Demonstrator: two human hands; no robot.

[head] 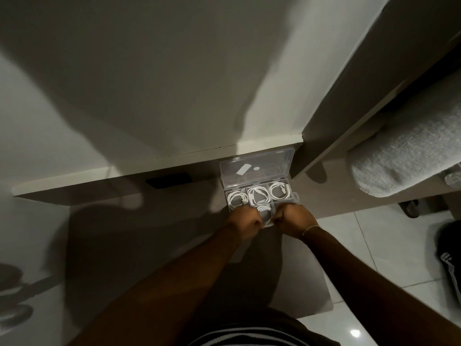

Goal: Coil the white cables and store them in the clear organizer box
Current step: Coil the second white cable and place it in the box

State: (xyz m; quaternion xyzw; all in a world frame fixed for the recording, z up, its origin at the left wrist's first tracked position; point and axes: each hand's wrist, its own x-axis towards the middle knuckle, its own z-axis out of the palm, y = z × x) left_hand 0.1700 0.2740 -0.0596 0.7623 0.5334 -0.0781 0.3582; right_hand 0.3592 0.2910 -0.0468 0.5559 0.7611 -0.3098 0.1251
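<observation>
Both bare forearms reach straight forward, converging until the two fists sit just beside each other. The left hand (243,222) is curled, knuckles up; the right hand (293,219) is likewise clenched, with a thin band around its wrist.

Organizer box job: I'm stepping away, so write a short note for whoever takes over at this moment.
Left hand and right hand: both closed in a grip over the front row of the clear organizer box, working a white cable into the middle front compartment.
Box sits on the desk by the wall, lid open and leaning back.
Done: three coiled cables fill the back row, one per compartment.
Left: finish seating this cable, then shut the lid. The other front compartments are hidden by the hands.
</observation>
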